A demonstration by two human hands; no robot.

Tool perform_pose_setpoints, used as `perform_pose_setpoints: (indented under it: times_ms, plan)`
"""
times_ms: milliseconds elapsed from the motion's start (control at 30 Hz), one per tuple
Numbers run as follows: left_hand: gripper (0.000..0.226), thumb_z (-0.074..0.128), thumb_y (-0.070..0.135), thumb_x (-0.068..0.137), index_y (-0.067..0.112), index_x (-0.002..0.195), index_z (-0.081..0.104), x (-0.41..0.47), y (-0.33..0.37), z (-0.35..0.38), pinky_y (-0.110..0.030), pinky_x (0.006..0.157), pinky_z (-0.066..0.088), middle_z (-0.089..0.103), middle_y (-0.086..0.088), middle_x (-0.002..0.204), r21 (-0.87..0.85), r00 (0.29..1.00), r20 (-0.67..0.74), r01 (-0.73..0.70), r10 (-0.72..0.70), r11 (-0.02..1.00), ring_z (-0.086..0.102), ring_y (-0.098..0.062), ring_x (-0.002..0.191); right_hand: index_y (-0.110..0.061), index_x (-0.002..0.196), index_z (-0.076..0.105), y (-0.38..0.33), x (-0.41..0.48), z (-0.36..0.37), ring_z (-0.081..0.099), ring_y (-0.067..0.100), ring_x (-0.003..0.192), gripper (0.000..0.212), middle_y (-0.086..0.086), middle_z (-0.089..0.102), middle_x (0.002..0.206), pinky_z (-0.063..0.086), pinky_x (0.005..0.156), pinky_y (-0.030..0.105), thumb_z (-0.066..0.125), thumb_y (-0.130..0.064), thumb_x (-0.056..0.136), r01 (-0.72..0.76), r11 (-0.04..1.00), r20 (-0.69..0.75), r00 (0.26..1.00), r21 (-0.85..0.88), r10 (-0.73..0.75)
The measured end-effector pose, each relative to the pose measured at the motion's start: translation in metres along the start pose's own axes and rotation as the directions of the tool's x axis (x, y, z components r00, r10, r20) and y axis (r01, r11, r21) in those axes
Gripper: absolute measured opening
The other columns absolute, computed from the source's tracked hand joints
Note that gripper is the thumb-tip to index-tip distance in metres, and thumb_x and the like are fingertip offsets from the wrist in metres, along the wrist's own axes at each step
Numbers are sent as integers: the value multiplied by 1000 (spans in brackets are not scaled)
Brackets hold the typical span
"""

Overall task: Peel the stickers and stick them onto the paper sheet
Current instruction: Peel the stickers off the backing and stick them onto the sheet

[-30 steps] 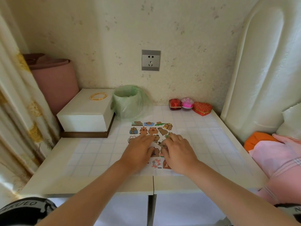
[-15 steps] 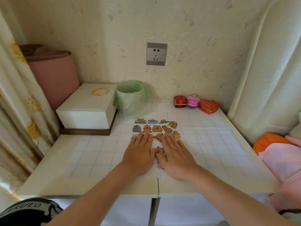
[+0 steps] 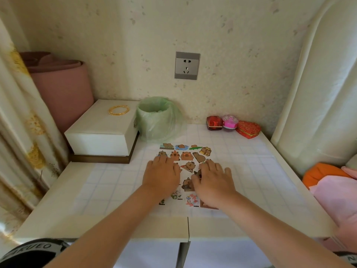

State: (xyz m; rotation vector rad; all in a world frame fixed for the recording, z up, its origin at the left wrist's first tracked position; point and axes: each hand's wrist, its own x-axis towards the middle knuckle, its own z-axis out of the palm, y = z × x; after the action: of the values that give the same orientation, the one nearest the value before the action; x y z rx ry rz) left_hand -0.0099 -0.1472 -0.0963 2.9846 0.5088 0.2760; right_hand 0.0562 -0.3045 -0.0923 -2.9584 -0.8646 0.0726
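Left hand [image 3: 162,175]: we see it palm down on the stickers, fingers straight and close together, holding nothing.
Right hand [image 3: 213,181]: palm down beside it, fingers spread and bent; we cannot tell whether the thumb pinches a sticker.
Capybara stickers [image 3: 185,155]: rows lie just beyond both sets of fingertips, with more between the hands and near the wrists.
Gridded sheet [image 3: 251,171]: we see it flat on the table, spreading outward from under the fingers.
Beyond the left fingers: green-lined bin [image 3: 160,120] and, further left, a white box [image 3: 104,130] bearing a gold bangle [image 3: 118,110].
Beyond the right fingers: red heart-shaped box [image 3: 248,129], well apart.
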Motion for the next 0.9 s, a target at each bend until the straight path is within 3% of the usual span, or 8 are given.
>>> perform_pose_setpoints:
  times_ms: [67,133,200,300,400,567,900]
  plan:
    - [39,25,31,104,17,125,55,20,-7,-2,-35,97,39,54,-2,125,-79,996,-65,-63,58,995,47,-21,113,-20,147,37,0,14,-9,40,26,128,53,7,45,140,35,105,43,26,-46,102,21,1000,-67,998,19,-20]
    - [42,27,29,103,17,133,54,38,-11,1,-35,101,38,55,-2,131,-144,979,-110,-184,169,972,48,-21,120,-16,149,36,1,31,-10,36,28,136,51,9,40,148,32,112,40,30,-40,104,115,992,-83,990,55,-110]
    - [49,26,29,102,15,146,43,51,-11,4,-35,114,29,47,-3,147,-181,964,-73,-266,257,947,40,-22,135,-11,156,24,0,49,-8,16,27,151,56,10,21,163,16,123,39,29,-35,106,210,976,-54,977,60,-207]
    - [53,26,32,107,16,157,19,65,-13,11,-35,124,8,17,0,165,-168,957,68,-267,281,949,11,-17,152,-13,160,7,-1,71,-10,-3,20,155,59,6,-1,168,0,125,38,23,-36,108,257,963,23,965,82,-259]
    - [57,18,40,107,21,159,4,70,-18,22,-34,124,-4,0,5,166,-94,955,156,-239,251,966,-4,-11,152,-19,161,4,4,85,-4,-6,16,154,59,1,-3,168,-2,125,37,20,-41,108,285,955,73,954,80,-291]
    - [59,13,46,105,27,159,-1,69,-18,30,-40,124,-6,-5,11,165,-76,969,172,-165,176,983,-9,-8,151,-24,160,-1,11,88,9,-11,11,153,61,-4,-9,167,-7,124,33,15,-48,107,271,955,80,956,120,-281]
    - [68,15,51,100,20,159,-1,63,-15,29,-45,123,-5,-9,4,166,-63,982,175,84,-71,995,-13,-14,152,-17,160,-6,10,91,16,-14,13,153,81,-2,-12,167,-4,125,40,16,-66,99,50,993,53,997,107,-56]
